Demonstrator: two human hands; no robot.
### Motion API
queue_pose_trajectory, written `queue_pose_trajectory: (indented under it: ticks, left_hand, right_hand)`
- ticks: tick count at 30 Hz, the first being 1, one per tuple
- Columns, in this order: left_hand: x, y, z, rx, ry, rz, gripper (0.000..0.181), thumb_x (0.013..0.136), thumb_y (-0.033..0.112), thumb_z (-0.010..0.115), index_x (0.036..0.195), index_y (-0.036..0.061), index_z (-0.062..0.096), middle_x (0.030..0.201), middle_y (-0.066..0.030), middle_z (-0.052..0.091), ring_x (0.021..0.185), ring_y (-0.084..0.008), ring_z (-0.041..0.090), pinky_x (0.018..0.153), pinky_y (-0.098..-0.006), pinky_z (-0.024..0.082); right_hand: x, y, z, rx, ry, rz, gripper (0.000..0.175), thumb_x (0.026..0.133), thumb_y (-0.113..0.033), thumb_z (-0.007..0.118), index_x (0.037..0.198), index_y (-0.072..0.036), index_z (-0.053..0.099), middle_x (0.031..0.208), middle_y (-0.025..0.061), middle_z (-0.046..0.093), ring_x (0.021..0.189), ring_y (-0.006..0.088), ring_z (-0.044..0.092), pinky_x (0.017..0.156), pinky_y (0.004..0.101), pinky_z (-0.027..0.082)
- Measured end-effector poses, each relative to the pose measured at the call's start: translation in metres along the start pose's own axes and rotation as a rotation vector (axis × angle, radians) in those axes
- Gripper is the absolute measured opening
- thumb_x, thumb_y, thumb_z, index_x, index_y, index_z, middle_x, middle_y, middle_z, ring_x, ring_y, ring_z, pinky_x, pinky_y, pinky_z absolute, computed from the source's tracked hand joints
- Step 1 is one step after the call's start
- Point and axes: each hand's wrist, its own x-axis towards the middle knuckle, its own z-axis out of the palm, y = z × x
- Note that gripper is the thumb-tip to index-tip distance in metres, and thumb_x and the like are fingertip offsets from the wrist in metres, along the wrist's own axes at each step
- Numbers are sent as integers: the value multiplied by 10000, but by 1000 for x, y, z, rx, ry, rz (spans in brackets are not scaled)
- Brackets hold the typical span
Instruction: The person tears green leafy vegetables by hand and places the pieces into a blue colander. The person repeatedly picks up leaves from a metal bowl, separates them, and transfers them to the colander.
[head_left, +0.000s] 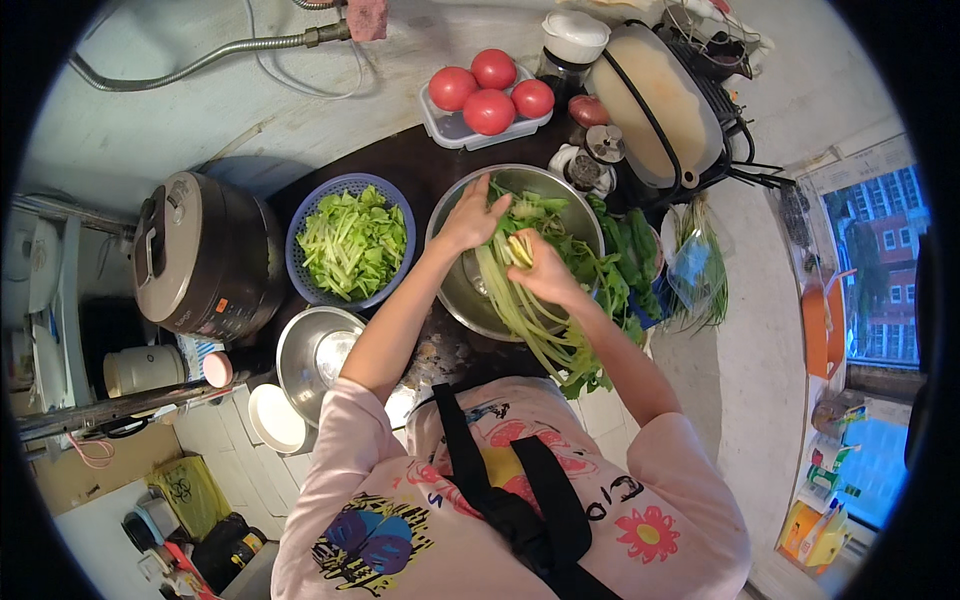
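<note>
A bunch of leafy green celery (502, 289) lies across a large stainless steel bowl (442, 289), its leaves hanging over the near right rim. My right hand (544, 266) is closed around something pale yellow-green, apparently stalk ends, above the bowl. My left hand (474, 214) is at the bowl's upper left, its fingers extended over the greens; whether it grips any is unclear. Left of the bowl, a blue plastic colander (294, 251) holds cut green stalks and leaves (352, 244). More leafy greens lie inside the bowl.
Tomatoes (489, 111) sit on a plastic container (457, 141) at the back. An electric pressure cooker (217, 255) stands at left, a smaller metal bowl (300, 349) below the colander. Green peppers (637, 244), spring onions (705, 277) and a rack holding a cutting board (660, 105) are at right.
</note>
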Motion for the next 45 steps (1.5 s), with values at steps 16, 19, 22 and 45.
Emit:
queue_pose_trajectory:
  ticks: [16, 19, 22, 45]
  left_hand:
    - [-89, -25, 27, -1235, 75, -623, 171, 879, 97, 540, 1030, 25, 570, 959, -49, 614, 843, -130, 594, 745, -240, 494]
    - [-91, -35, 18, -1242, 131, -554, 157, 877, 108, 546, 1005, 24, 579, 934, -56, 623, 838, -135, 598, 752, -249, 497]
    - [-93, -41, 1, -1159, 190, -566, 199, 873, 139, 562, 1022, 7, 575, 938, -77, 632, 819, -146, 611, 737, -263, 508]
    - [-109, 49, -115, 256, 173, 452, 313, 787, 62, 579, 1097, 44, 548, 1000, -143, 570, 944, -317, 549, 895, -401, 406]
  right_hand:
    - [18, 31, -5, 95, -262, 125, 658, 750, -160, 672, 1313, -49, 350, 1133, 164, 538, 1024, 245, 537, 853, 333, 434]
    - [17, 50, -8, -249, -307, 177, 455, 824, -228, 587, 1201, 6, 485, 1102, 192, 577, 980, 266, 577, 837, 350, 442]
    - [18, 70, -3, -214, -417, 203, 360, 813, -194, 608, 1102, 18, 567, 1032, 186, 611, 924, 264, 599, 789, 354, 460]
    - [3, -75, -14, 105, -110, -336, 165, 858, -119, 540, 905, 17, 620, 618, 55, 553, 543, 84, 444, 515, 249, 365]
